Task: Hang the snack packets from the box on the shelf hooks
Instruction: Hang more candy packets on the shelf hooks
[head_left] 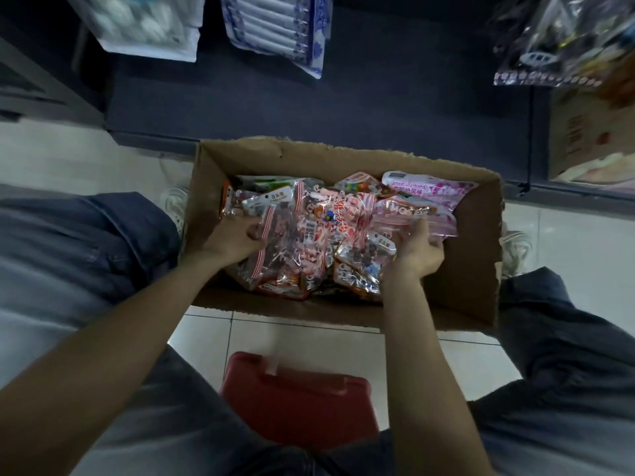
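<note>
An open cardboard box [477,255] stands on the floor between my knees, filled with several clear snack packets with red-and-white stripes and pink labels. My left hand [233,240] grips the edge of a striped packet of dark snacks [278,235] at the box's left side. My right hand [417,249] is curled round the edge of a pink-topped packet [405,209] at the right. A pink-and-white packet [429,188] lies at the far right corner. Hooks themselves are not visible.
A dark shelf base [326,108] runs behind the box, with hanging white-and-blue packets [275,25] and a clear bag of goods [563,39] above. A second carton [591,139] sits at right. A red stool [299,396] is under me on pale tiles.
</note>
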{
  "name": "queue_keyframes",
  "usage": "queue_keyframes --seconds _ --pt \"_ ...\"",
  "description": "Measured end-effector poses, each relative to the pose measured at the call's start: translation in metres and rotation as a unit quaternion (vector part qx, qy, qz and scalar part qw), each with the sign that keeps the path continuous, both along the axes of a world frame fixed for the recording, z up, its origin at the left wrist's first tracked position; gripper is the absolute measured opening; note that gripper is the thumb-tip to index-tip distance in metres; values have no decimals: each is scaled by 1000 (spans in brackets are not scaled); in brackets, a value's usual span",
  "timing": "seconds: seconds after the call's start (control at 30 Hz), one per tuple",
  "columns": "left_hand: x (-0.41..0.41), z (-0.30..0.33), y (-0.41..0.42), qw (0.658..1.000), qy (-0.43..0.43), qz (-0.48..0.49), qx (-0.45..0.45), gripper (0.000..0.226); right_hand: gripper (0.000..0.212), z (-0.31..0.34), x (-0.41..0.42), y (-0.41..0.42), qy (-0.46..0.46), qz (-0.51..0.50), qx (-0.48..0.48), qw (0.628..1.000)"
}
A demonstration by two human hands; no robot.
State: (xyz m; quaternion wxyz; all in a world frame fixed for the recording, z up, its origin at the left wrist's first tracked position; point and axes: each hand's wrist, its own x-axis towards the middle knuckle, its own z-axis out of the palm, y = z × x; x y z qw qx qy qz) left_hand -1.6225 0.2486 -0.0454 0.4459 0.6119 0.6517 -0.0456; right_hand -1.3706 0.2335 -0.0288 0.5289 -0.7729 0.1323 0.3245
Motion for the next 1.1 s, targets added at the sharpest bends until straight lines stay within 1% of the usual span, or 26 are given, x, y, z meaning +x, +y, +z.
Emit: queue_keyframes --seconds 0.07,0.13,0.2,0.23,0.3,0.37,0.47,0.53,0.6,0.7,0.73,0.77,0.83,0.87,0.93,0.97,1.03,1.07,1.1 --pt "2 3 -3 1000 3 3 0 29 25 -4 2 -18 -7 -11 19 1000" --pt "3 6 -5 1000 5 5 7 32 24 -6 4 -31 -27 3 16 999" --pt "5 11 -8 1000 13 2 24 30 19 -12 7 -36 -39 42 -7 998" --pt "7 13 -9 999 15 0 33 31 16 -14 8 -38 -33 57 -30 997" --pt "10 19 -11 999 14 -1 47 31 9 -20 13 -46 3 56 -43 997" --pt "13 23 -12 999 13 -2 51 28 17 -22 18 -51 56 39 -49 996" --pt "15 25 -12 998 15 -6 53 22 18 -19 22 -52 72 29 -46 996" --pt "16 26 -11 999 15 1 46 25 21 -22 21 -53 48 61 -49 996" --pt "16 26 -9 1000 10 4 28 32 13 -23 15 -54 15 80 -61 995" --pt "13 23 -12 1000 20 -23 -2 52 14 -27 10 -51 -45 108 -73 990" --pt "13 22 -14 999 30 -26 -2 52 11 -25 11 -51 -79 119 -77 987" --pt "14 24 -15 999 34 -15 3 45 10 -19 11 -50 -118 131 -80 981" --pt "16 30 -16 999 23 24 22 29 13 -3 13 -52 -206 175 -87 959" --pt "16 35 -15 998 9 43 36 25 11 5 13 -54 -243 211 -87 943" --pt "13 46 -12 994 -39 79 66 23 10 20 14 -55 -309 304 -70 898" --pt "10 53 -10 991 -65 96 73 27 12 27 15 -55 -348 358 -59 864" --pt "4 73 -5 984 -111 117 73 43 17 45 17 -53 -419 462 -42 780" --pt "0 84 -2 980 -135 124 81 52 18 57 18 -50 -448 501 -39 740" --pt "-3 97 1 973 -160 135 94 59 18 71 20 -47 -473 526 -38 706"
